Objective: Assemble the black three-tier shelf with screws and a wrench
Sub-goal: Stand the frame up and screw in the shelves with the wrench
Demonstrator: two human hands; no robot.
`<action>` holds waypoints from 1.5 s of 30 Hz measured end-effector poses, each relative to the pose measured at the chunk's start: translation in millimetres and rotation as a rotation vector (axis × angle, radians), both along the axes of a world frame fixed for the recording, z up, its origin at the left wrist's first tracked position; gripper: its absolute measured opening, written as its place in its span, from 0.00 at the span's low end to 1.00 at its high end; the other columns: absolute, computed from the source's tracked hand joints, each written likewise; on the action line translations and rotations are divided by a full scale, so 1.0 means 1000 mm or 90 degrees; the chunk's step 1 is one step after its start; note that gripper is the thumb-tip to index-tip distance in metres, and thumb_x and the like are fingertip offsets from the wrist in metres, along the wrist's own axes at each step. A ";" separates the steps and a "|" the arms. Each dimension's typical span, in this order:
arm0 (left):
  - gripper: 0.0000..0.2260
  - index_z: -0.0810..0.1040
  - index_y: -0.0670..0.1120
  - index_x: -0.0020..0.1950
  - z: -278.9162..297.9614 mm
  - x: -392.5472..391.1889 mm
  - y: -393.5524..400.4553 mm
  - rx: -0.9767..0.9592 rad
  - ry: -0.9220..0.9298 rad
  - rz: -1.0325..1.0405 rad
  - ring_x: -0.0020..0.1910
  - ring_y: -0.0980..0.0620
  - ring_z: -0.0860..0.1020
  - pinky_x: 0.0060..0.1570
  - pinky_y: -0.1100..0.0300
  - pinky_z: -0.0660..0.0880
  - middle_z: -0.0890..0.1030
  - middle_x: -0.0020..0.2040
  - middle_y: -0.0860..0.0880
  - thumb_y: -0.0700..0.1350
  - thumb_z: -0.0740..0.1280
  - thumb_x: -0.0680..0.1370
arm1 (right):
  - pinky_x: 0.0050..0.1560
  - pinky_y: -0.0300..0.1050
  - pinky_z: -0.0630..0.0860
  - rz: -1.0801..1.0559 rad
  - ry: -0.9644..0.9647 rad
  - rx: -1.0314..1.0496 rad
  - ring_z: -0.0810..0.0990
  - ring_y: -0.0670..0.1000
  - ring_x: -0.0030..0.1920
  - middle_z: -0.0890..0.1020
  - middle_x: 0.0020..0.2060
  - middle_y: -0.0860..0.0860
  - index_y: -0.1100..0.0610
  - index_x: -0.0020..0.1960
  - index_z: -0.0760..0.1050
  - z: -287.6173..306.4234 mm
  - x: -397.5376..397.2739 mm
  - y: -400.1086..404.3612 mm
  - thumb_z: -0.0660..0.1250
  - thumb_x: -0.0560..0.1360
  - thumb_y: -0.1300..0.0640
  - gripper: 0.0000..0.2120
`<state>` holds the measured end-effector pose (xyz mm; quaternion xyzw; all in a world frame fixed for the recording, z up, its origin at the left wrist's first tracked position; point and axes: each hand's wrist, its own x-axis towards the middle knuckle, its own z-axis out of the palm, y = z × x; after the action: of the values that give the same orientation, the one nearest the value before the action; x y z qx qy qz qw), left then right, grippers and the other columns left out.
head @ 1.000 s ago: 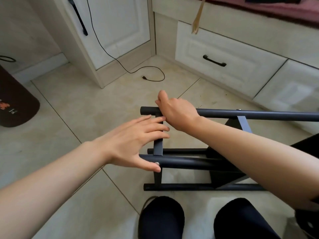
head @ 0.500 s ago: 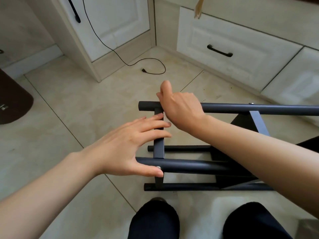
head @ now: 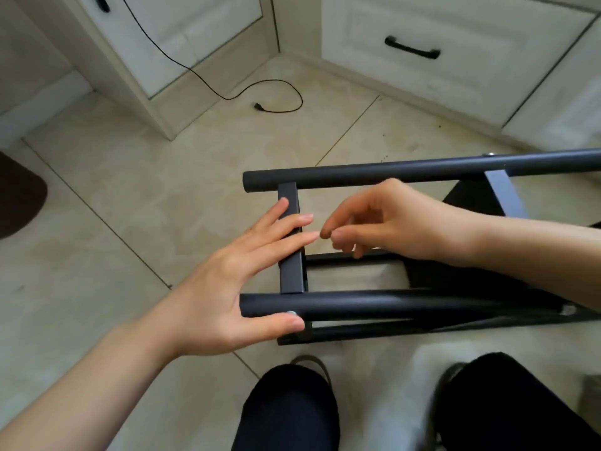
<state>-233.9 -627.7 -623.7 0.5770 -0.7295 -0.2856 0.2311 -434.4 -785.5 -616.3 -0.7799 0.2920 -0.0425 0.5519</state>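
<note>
The black shelf frame (head: 406, 305) lies on its side on the tiled floor (head: 130, 196), filling the middle of the view and running off toward 3 o'clock. Its far round tube (head: 422, 169) stretches across at about 1 o'clock from the centre, its near round tube (head: 374, 304) lies toward 5 o'clock, and a flat crossbar (head: 291, 278) joins the two at their left ends. The left hand (head: 234, 281) comes in from 8 o'clock with straight, spread fingers laid flat across the crossbar, while its thumb (head: 276, 323) presses against the near tube just under a small silver screw head (head: 291, 313); nothing is gripped, the hand simply rests there flat and released. The right hand (head: 383, 222) reaches in from 3 o'clock and hovers between the two tubes, its fingers loosely curled, thumb and forefinger tips close together beside the left fingertips; whether they pinch anything small cannot be told. Another screw head (head: 487, 154) shows on top of the far tube toward 2 o'clock. At 6 o'clock are the person's two dark-trousered knees (head: 289, 408). A black cable (head: 247, 92) trails over the floor at 12 o'clock, before white cabinets with a black drawer handle (head: 412, 52), and a dark mat (head: 19, 196) sits at 9 o'clock.
</note>
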 end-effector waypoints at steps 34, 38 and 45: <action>0.31 0.67 0.50 0.75 -0.022 -0.003 0.018 -0.056 -0.001 -0.026 0.82 0.45 0.51 0.78 0.58 0.55 0.62 0.80 0.51 0.59 0.70 0.76 | 0.39 0.39 0.80 0.131 0.167 0.614 0.80 0.47 0.36 0.81 0.37 0.52 0.56 0.41 0.81 -0.032 0.029 0.034 0.65 0.79 0.60 0.10; 0.31 0.68 0.49 0.75 -0.021 -0.004 0.018 -0.057 -0.001 -0.026 0.82 0.45 0.51 0.78 0.58 0.55 0.62 0.80 0.51 0.58 0.70 0.75 | 0.38 0.38 0.79 0.125 0.198 0.576 0.79 0.48 0.36 0.80 0.35 0.51 0.58 0.47 0.80 -0.034 0.030 0.036 0.65 0.79 0.58 0.07; 0.30 0.68 0.50 0.75 -0.022 -0.003 0.021 -0.056 -0.007 -0.029 0.82 0.45 0.51 0.78 0.58 0.55 0.62 0.80 0.52 0.57 0.71 0.75 | 0.44 0.43 0.75 0.169 0.218 0.548 0.78 0.47 0.37 0.79 0.35 0.50 0.55 0.43 0.80 -0.031 0.029 0.034 0.65 0.79 0.55 0.08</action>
<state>-237.2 -606.4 -645.4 0.5511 -0.7554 -0.2553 0.2460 -405.4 -751.8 -647.8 -0.5067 0.2679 0.2822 0.7693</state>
